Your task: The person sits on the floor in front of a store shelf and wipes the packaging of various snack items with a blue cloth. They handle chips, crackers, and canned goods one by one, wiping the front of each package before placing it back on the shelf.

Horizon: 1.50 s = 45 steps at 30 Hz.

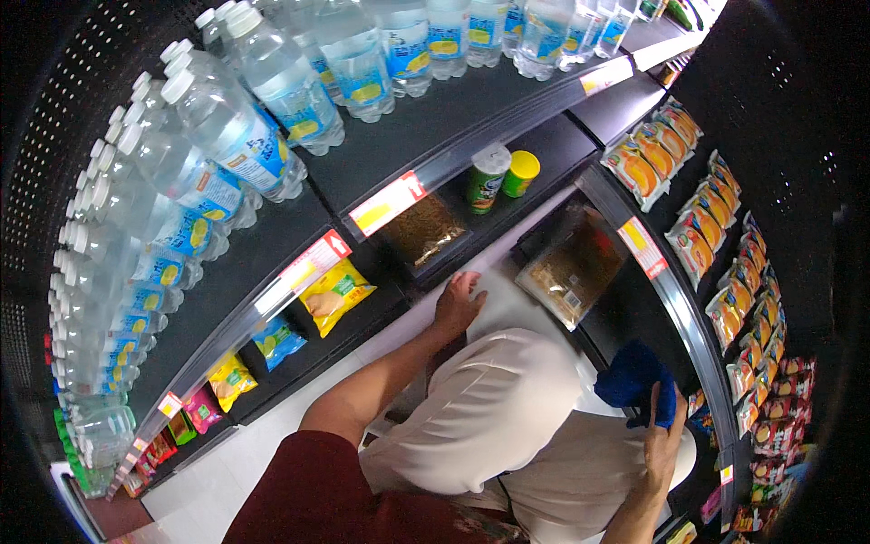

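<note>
My left hand reaches in front of the lower shelf, its thumb apart from the bent fingers, with nothing seen in it. Close by, on that shelf, is a clear-wrapped brown packet. Bunched in my right hand is a dark blue cloth, beside the lower shelf on the right. A larger clear plastic pack of brown goods lies between my hands on the right-hand shelf. Farther back stand a green canister and a shorter green tub with a yellow lid.
Rows of clear drink bottles fill the upper shelf. Yellow chip bags and a blue bag sit below at left. Wrapped snacks line the right shelf. Price-tag rails edge the shelves, close to my bent knees.
</note>
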{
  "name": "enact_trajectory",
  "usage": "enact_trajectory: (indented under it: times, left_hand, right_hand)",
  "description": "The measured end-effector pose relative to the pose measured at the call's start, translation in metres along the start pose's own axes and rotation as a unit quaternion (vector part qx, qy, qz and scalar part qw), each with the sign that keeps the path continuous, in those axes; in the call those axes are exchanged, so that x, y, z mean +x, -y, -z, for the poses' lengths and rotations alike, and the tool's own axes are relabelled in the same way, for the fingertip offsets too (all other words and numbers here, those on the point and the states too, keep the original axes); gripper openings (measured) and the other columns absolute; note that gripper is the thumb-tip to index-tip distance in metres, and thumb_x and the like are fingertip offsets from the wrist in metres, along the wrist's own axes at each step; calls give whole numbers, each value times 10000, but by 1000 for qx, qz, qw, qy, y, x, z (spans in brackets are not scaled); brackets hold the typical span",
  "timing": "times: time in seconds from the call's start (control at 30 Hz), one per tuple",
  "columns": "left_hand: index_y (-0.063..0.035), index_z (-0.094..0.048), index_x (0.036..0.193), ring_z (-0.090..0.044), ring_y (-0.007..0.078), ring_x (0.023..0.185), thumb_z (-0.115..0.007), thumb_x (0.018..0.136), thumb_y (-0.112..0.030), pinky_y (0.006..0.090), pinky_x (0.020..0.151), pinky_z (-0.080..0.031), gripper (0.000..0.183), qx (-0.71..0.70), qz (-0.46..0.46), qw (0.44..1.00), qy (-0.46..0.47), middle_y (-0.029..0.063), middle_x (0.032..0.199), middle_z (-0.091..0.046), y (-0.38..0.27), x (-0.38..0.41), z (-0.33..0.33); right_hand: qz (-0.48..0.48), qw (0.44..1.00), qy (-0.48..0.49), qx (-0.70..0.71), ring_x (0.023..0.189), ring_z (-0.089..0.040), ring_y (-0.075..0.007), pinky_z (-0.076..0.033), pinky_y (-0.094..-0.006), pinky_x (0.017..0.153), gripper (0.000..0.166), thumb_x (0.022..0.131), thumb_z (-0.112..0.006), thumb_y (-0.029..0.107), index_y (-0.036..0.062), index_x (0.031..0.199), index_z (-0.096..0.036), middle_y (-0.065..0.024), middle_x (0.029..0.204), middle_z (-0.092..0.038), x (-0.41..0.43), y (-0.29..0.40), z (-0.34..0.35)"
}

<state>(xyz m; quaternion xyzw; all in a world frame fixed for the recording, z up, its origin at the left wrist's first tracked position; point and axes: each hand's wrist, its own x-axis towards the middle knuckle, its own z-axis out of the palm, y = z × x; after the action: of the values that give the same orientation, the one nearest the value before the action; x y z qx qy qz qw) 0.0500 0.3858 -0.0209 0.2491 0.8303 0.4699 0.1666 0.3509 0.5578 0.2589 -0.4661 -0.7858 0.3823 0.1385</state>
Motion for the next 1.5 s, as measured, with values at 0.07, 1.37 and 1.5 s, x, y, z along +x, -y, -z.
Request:
enact_trajectory:
  times: [0.07, 1.37, 1.5]
  left_hand:
    - [-8, -533, 1184, -603, 287, 961, -704, 809, -298, 404, 843, -495, 505, 10, -3, 996, 84, 162, 1079, -569, -5, 5, -17]
    - [-31, -539, 1179, -539, 354, 1063, -725, 774, -343, 434, 899, -441, 543, 42, -39, 993, 104, 178, 1110, -572, -38, -16, 6]
    - [-40, -557, 1164, -572, 310, 1005, -767, 756, -262, 402, 852, -469, 510, 70, -57, 993, 73, 155, 1037, -594, -61, 21, -18]
  right_hand:
    - [55, 998, -2, 17, 1055, -560, -207, -425, -323, 939, 419, 959, -572, 217, -1, 1307, -490, -146, 1170, -568, 4, -6, 10]
    - [53, 987, -22, 152, 1140, -516, -209, -371, -325, 1018, 585, 917, -620, 345, -6, 1348, -442, -137, 1231, -547, 7, -37, 19]
    - [-27, 989, -26, 145, 870, -520, -94, -434, -239, 810, 333, 951, -588, 221, -50, 1145, -603, -10, 940, -596, 13, 23, 2]
